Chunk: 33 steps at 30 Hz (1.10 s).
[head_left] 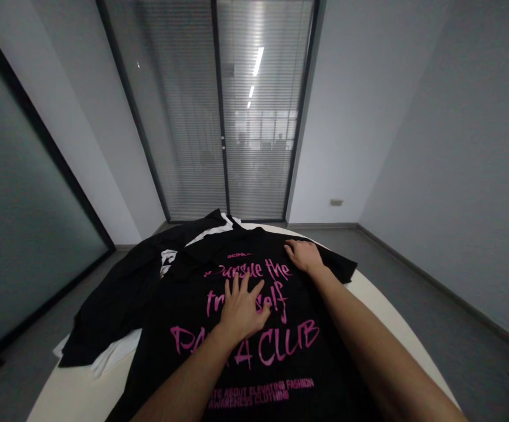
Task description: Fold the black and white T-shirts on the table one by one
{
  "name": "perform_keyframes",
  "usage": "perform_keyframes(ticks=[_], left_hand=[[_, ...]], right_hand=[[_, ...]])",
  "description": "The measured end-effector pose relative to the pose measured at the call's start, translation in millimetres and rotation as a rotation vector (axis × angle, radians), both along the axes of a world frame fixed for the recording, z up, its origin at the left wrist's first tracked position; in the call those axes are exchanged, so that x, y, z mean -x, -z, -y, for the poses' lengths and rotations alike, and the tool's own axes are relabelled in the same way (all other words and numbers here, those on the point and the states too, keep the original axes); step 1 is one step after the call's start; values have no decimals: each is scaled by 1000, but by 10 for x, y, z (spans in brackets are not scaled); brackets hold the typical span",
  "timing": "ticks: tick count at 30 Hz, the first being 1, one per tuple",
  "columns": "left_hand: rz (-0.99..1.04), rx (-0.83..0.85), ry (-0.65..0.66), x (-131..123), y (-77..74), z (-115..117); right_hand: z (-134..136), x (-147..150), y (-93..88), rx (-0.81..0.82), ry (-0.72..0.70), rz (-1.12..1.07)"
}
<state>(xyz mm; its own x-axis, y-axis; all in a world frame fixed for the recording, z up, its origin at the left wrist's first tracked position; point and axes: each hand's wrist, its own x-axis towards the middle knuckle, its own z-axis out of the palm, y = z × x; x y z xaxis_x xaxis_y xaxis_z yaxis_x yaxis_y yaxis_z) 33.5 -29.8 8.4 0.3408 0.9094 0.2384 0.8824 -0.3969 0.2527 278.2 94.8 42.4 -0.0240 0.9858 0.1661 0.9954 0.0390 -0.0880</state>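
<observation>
A black T-shirt (298,366) with pink printed lettering lies spread out, its collar toward the far side. My left hand (241,305) rests on the middle of the print with its fingers spread, covering some letters. Farther off and to the right, my right hand (306,256) lies on the shirt beside the right sleeve (340,264). Its fingers point left across the fabric, slightly bent, and I see no cloth gripped in them.
A pale table (386,310) with a curved edge carries the shirt. To the left lie more black garments (114,293) with white cloth (116,351) under them. Beyond are a glass partition with blinds (258,146), a grey wall (470,176) and a dark floor (369,252).
</observation>
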Motion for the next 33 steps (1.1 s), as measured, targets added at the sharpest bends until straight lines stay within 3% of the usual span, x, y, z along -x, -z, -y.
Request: perform_keyframes(ticks=[5,10,16,21,23,27,33], left_hand=[[6,29,-4,-7,10,-40],[34,-22,-61,-9,-51,-94],[-4,43,-30,20,0,-138],[-31,64,-21,34,-4,-125],[-43,68,-22,37,-19,-116],[-48,58,-19,38,-34,-100],[-65,43,-28,28,-44,-69]], right_hand=[[-263,288,235,201,93,-60],[-449,264,400,290,128,-90],[-495,106,449,212,41,-154],[-269,-44,282,21,14,-172],[-140,-139,193,-69,107,-135],[83,-418,55,-198,429,-31],[309,-876,-48,60,731,-126]])
